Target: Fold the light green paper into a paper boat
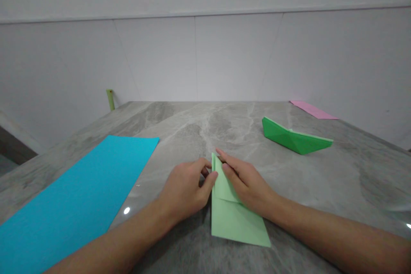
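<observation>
A folded sheet of light green paper (237, 222) lies on the table in front of me, its far end narrowing to a point. My left hand (191, 186) pinches the left folded edge near that tip between thumb and fingers. Across the right slanted side rests my right hand (248, 182), fingers stretched out and lying on the paper, covering part of its right edge. Beyond my right hand stands a folded green paper boat (295, 138), apart from both hands.
Large blue paper (93, 188) lies at the left, close to my left forearm. A pink sheet (313, 110) sits at the far right edge of the grey marbled table (180, 128). Behind is a white wall (224, 55), with a yellow-green strip (110, 100) at the far left.
</observation>
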### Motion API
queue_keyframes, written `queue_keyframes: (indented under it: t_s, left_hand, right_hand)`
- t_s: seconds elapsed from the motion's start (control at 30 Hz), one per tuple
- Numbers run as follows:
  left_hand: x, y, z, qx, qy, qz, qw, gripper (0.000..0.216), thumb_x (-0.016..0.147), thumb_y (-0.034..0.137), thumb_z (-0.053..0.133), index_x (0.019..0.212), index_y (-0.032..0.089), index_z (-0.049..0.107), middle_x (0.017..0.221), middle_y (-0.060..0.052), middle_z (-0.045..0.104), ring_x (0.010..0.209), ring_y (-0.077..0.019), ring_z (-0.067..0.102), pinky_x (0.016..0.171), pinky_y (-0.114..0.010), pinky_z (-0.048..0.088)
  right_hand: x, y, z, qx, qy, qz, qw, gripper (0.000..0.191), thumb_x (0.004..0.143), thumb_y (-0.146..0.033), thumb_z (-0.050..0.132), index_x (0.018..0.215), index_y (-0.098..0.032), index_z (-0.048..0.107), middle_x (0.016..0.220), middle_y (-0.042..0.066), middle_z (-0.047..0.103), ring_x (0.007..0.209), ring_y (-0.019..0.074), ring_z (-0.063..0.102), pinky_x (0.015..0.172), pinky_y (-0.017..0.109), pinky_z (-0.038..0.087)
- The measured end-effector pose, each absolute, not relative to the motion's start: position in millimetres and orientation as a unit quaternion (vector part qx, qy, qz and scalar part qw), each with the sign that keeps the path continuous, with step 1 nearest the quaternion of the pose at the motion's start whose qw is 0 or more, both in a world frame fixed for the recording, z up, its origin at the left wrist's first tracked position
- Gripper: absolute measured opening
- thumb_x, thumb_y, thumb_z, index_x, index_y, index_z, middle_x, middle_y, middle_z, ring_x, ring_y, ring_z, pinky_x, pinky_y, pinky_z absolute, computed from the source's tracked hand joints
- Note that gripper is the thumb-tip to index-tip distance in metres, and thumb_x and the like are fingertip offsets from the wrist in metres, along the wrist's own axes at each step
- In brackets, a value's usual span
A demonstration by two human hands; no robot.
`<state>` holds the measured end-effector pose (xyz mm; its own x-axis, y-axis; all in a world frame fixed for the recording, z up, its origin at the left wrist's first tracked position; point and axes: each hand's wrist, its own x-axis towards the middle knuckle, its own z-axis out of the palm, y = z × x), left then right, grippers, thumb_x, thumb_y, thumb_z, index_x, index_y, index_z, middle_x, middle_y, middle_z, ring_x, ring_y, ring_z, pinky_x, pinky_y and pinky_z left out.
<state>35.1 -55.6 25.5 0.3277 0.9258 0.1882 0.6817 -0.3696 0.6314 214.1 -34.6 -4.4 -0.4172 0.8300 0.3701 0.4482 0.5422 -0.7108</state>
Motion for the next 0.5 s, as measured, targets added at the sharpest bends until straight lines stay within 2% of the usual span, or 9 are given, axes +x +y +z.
queue_keyframes:
  t_s: [0.07, 0.17, 0.27, 0.33, 0.43, 0.5]
  left_hand:
    - [30, -53, 27, 0.802, 0.512, 0.256, 0.169, 0.025, 0.080, 0.028, 0.056, 0.103, 0.018, 0.057, 0.092, -0.006, 0.063, 0.086, -0.0225, 0.058, 0.078, -0.034, 0.044]
    - [27, -55, 28, 0.849, 0.459, 0.206, 0.161, 0.037, 0.075, 0.029, 0.060, 0.109, 0.017, 0.053, 0.108, -0.010, 0.058, 0.104, -0.0249, 0.052, 0.093, -0.039, 0.041]
    - [25, -58, 27, 0.884, 0.423, 0.131, 0.153, 0.069, 0.068, 0.045, 0.067, 0.127, 0.015, 0.045, 0.128, -0.014, 0.050, 0.118, -0.0305, 0.044, 0.104, -0.047, 0.033]
    - [23, -58, 25, 0.892, 0.420, 0.084, 0.147, 0.089, 0.067, 0.058, 0.066, 0.137, 0.012, 0.035, 0.142, -0.018, 0.037, 0.130, -0.0343, 0.033, 0.109, -0.050, 0.026]
    - [22, -55, 23, 0.885, 0.440, 0.033, 0.150, 0.104, 0.069, 0.071, 0.055, 0.144, 0.008, 0.023, 0.152, -0.021, 0.019, 0.140, -0.0359, 0.016, 0.112, -0.053, 0.015]
    - [22, -54, 22, 0.877, 0.455, 0.013, 0.153, 0.107, 0.069, 0.075, 0.050, 0.146, 0.007, 0.020, 0.154, -0.021, 0.015, 0.141, -0.0363, 0.011, 0.113, -0.055, 0.011]
  right_hand:
    - [214, -32, -6, -0.409, -0.820, 0.221, 0.335, 0.041, 0.093, -0.022, 0.039, 0.132, -0.013, 0.049, 0.128, 0.014, 0.057, 0.118, 0.0233, 0.053, 0.103, 0.046, 0.041]
    - [214, -32, -5, -0.415, -0.843, 0.171, 0.297, 0.040, 0.092, -0.019, 0.039, 0.128, -0.012, 0.053, 0.127, 0.014, 0.056, 0.117, 0.0237, 0.052, 0.102, 0.044, 0.042]
    - [217, -34, -3, -0.428, -0.852, 0.137, 0.269, 0.040, 0.092, -0.021, 0.039, 0.128, -0.010, 0.054, 0.130, 0.016, 0.053, 0.120, 0.0245, 0.050, 0.103, 0.043, 0.042]
    - [219, -35, -2, -0.432, -0.857, 0.119, 0.255, 0.042, 0.093, -0.023, 0.039, 0.129, -0.009, 0.053, 0.133, 0.017, 0.051, 0.124, 0.0256, 0.047, 0.106, 0.044, 0.040]
    - [221, -38, -3, -0.428, -0.870, 0.095, 0.227, 0.045, 0.093, -0.025, 0.038, 0.132, -0.007, 0.050, 0.138, 0.018, 0.047, 0.128, 0.0270, 0.043, 0.108, 0.046, 0.036]
    - [221, -41, -4, -0.418, -0.881, 0.088, 0.204, 0.047, 0.094, -0.025, 0.036, 0.134, -0.004, 0.046, 0.140, 0.020, 0.045, 0.130, 0.0273, 0.042, 0.110, 0.047, 0.034]
